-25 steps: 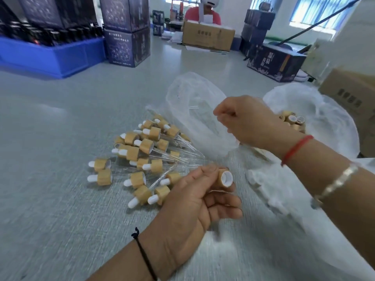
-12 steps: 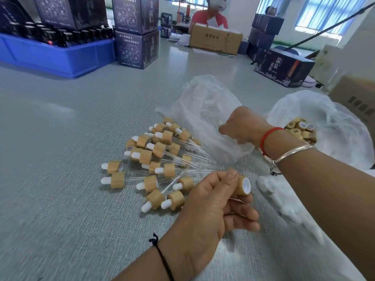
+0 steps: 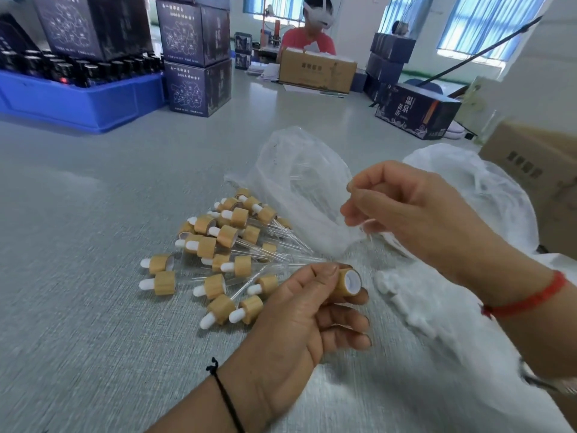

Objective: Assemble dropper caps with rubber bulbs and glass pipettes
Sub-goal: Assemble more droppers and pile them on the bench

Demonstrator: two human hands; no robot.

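Two hands are at work over the desk (image 3: 78,214), and the change is in the right one. Nearest, the left hand (image 3: 299,310) grips a bamboo-coloured cap (image 3: 346,281) between thumb and forefinger, its white-lined open end turned up and to the right, much as it was a second ago. Just beyond, the right hand (image 3: 415,214) has come out of the clear bag (image 3: 296,182), where it was reaching half a second ago, and now hangs above the cap with its fingers curled in a pinch. A thin glass pipette (image 3: 370,237) seems to hang from that pinch, though it is faint and blurred. If so, the fetching step is done, and seating the pipette in the cap is likely next. Left of the hands lies the heap of finished droppers (image 3: 224,245), caps with white bulbs and glass stems, showing the task well under way. To the right, loose white bulbs (image 3: 406,304) lie on plastic. Farther off are a second bag (image 3: 468,182), a blue crate (image 3: 78,104), dark boxes (image 3: 199,57) and a seated person (image 3: 307,39).
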